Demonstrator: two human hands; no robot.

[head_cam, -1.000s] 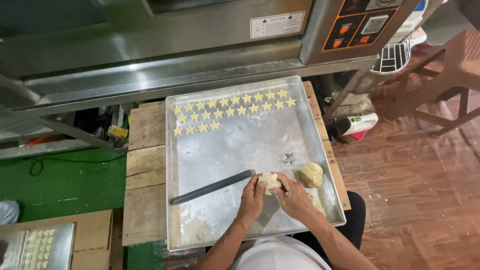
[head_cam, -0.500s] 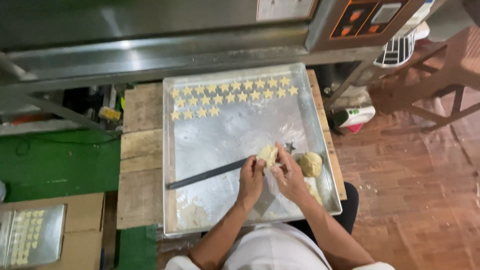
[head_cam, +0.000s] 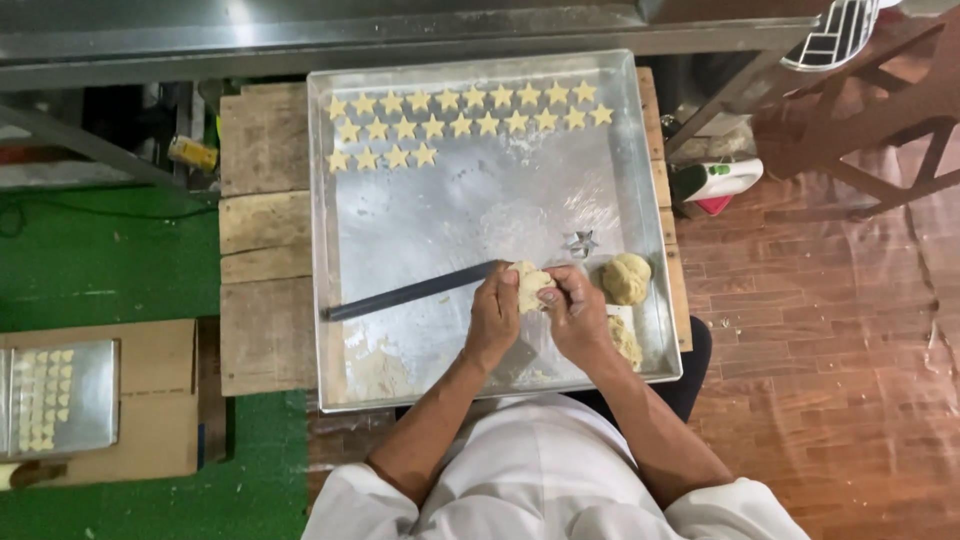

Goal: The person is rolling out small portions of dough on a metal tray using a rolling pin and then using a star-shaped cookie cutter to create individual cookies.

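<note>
My left hand [head_cam: 495, 315] and my right hand [head_cam: 576, 312] both grip a pale lump of dough [head_cam: 527, 284] between them, just above a large metal tray [head_cam: 340, 250]. Rows of star-shaped dough cut-outs [head_cam: 460, 120] line the tray's far end. A small metal star cutter [head_cam: 581, 242] lies just beyond my right hand. A ball of dough [head_cam: 626, 278] sits to the right of my hands, with more dough [head_cam: 626, 340] beside my right wrist. A long dark flat bar [head_cam: 410, 293] lies on the tray, running left from my left hand.
The tray rests on a wooden pallet table [head_cam: 262, 230]. A steel oven front [head_cam: 400, 30] stands beyond it. On the left floor a cardboard box [head_cam: 155, 400] carries a smaller tray of cut-outs [head_cam: 60, 395]. A wooden chair [head_cam: 880, 120] and a white-green bottle [head_cam: 715, 180] are at right.
The view has tipped downward, so tray and hands sit higher in the picture. My hands stay together on the dough lump, shifted slightly toward the star cutter.
</note>
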